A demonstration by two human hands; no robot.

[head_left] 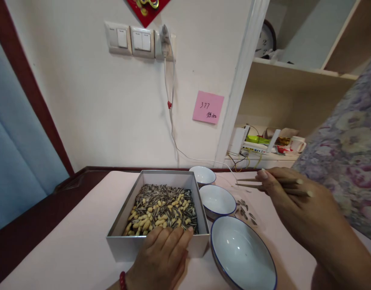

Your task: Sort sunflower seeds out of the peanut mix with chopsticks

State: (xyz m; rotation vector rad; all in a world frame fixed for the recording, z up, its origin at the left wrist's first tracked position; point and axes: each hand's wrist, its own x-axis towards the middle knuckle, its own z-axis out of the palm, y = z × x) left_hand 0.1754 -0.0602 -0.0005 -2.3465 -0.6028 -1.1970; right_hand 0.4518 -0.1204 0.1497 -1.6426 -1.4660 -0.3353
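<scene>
My left hand (pixel 161 257) has its fingers hooked over the near rim of a grey box (pixel 122 247). Inside the box lie striped sunflower seeds (pixel 161 191), with many peanuts (pixel 145 222) mixed in towards the near side. At the right, my right hand (pixel 306 209) grips a pair of chopsticks (pixel 300 193). Their tips point left, slightly apart, above the table beyond the bowls, and nothing shows between them. A few loose sunflower seeds (pixel 245 210) lie on the table below the chopsticks.
Beside the box stand three blue-rimmed white bowls: a large bowl (pixel 242 253) in front, a medium bowl (pixel 217 199) and a small bowl (pixel 202 174) behind. A white cable (pixel 197 159) hangs from the wall socket to the table. Floral clothing (pixel 345 133) of a person fills the right.
</scene>
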